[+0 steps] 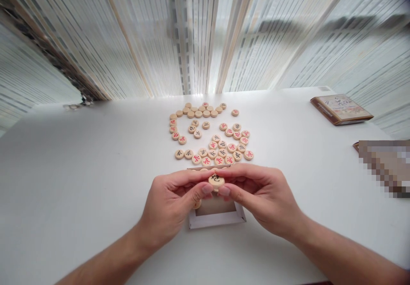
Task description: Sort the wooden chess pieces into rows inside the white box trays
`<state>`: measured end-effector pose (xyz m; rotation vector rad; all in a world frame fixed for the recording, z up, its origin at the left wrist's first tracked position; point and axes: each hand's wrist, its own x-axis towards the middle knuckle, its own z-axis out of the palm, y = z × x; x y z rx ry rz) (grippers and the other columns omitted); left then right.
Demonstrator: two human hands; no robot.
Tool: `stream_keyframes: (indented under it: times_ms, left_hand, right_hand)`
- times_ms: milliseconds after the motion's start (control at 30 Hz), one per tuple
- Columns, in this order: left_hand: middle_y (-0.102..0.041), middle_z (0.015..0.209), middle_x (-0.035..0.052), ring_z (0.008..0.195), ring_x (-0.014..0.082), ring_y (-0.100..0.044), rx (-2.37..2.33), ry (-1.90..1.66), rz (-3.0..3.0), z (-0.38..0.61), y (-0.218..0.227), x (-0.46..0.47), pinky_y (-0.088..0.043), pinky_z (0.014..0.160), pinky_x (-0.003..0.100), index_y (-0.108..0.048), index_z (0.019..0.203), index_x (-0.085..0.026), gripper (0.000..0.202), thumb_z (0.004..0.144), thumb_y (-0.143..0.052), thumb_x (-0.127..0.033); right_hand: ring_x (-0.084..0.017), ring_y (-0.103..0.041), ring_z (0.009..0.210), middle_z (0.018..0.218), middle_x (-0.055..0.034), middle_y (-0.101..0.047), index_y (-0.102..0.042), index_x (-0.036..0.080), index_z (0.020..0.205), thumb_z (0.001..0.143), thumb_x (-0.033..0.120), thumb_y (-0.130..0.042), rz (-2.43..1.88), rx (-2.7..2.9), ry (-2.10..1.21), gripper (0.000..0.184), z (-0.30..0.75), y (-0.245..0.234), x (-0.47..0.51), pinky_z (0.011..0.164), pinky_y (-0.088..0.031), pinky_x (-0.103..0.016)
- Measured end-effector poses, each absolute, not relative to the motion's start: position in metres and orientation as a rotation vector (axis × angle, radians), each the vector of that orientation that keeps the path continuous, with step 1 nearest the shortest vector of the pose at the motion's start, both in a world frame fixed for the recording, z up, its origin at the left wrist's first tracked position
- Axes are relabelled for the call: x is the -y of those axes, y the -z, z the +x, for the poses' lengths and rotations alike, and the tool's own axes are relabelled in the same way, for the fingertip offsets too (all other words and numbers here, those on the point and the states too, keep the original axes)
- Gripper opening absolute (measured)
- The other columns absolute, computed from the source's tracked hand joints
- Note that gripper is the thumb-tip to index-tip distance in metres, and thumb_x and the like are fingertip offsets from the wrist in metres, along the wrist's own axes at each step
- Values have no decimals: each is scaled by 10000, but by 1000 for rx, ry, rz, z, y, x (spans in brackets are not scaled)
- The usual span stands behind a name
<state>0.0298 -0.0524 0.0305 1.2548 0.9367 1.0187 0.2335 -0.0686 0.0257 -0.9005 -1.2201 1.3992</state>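
While the left hand (173,199) and right hand (264,195) clamp their fingers (188,175) on a black-marked disc (217,181), it sits midway between them, above the open box (218,221), well short of the tabletop's far edge (141,99).

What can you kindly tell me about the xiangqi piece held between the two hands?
The xiangqi piece is a thick, round, pale disc that looks wooden, with a black Chinese character on its face. That face points up toward the camera, and the near edge shows. The left hand and right hand pinch it from either side, over the open box. Its underside is hidden.
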Motion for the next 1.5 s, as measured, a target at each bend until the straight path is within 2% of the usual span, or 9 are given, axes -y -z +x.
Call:
stream_keyframes:
  times_ms: [167,400,533,667,900,1067,1233,1367,1500]
  left_hand:
    - [-818,784,49,669,154,-739,-905,-1069,1365,29,-29,54,-625,596,217,-898,1108,-236,215,913,-838,-169]
    - [-804,797,18,797,168,-775,-922,-1109,1570,27,-27,54,-637,723,236,-893,1109,-288,240,937,-815,-140]
    - [-839,902,12,809,143,-774,-921,-1120,1566,26,-24,56,-626,745,215,-879,1138,-298,293,922,-823,-108]
    - [-854,982,38,827,155,-785,-866,-1116,1563,27,-22,58,-643,779,235,-849,1223,-257,375,899,-826,-69]
    - [-846,938,59,775,164,-767,-865,-1092,1564,28,-24,58,-640,714,240,-857,1184,-215,302,901,-832,-113]
    - [-844,944,58,784,169,-772,-867,-1070,1556,26,-22,58,-641,728,250,-848,1205,-227,302,918,-824,-134]
    - [-843,914,49,771,164,-757,-845,-1083,1686,25,-21,58,-619,716,244,-852,1185,-232,299,909,-830,-118]
    - [-867,961,67,786,177,-786,-796,-1083,1800,26,-24,57,-627,742,255,-844,1174,-208,287,908,-823,-102]
    - [-873,971,91,816,206,-806,-775,-1033,1811,27,-26,58,-619,724,269,-832,1131,-180,211,926,-818,-135]
  right_hand:
    - [-154,-769,654,808,-40,-842,-897,256,1042,883,272,-904,-908,1145,-1499,161,231,-30,67,605,-663,-231]
    - [-126,-740,625,724,-30,-804,-889,209,981,909,327,-885,-890,1126,-1593,138,232,-30,65,581,-633,-193]
    - [-118,-727,594,690,-21,-775,-853,179,865,901,383,-890,-894,1068,-1686,211,233,-31,64,561,-626,-190]
    - [-143,-742,583,674,-34,-766,-810,146,803,853,428,-925,-918,972,-1796,308,234,-30,63,525,-628,-204]
    - [-144,-731,570,669,-43,-760,-793,135,775,794,454,-961,-942,918,-1899,361,235,-29,64,515,-611,-207]
    - [-123,-696,563,653,-6,-730,-766,142,797,698,346,-1026,-957,915,-1929,345,233,-33,64,525,-588,-197]
    - [-84,-611,480,599,28,-689,-714,148,786,649,271,-1043,-1009,909,-1943,377,233,-31,65,450,-509,-156]
    - [-76,-565,435,589,29,-684,-678,157,757,663,317,-1033,-1071,948,-1910,400,233,-28,67,394,-446,-153]
    - [-82,-562,446,612,18,-689,-681,156,734,723,375,-998,-1038,974,-1889,386,233,-29,67,405,-450,-173]
